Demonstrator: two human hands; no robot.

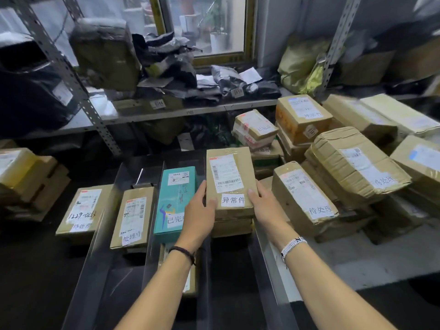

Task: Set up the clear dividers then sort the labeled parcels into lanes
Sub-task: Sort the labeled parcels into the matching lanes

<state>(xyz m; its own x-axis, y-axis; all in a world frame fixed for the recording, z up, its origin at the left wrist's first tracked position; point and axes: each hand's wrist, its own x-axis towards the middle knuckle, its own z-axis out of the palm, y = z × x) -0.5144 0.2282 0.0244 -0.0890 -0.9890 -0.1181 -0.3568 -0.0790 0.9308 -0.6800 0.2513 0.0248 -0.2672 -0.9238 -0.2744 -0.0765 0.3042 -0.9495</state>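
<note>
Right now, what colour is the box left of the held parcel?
The box is teal, seen in the head view.

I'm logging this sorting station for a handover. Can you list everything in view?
held parcel: one, brown, centre, over another brown parcel
teal parcel: one, teal, lane left of it
lane parcels: two, brown, the two leftmost lanes
dividers: several, clear, upright between lanes
parcel pile: many, brown, right side
parcel stack: few, brown, far left
shelf: one, grey metal, behind the lanes
mailer bags: several, dark grey, on that shelf
left hand: one, grips held parcel's left edge
right hand: one, grips its right edge
</note>
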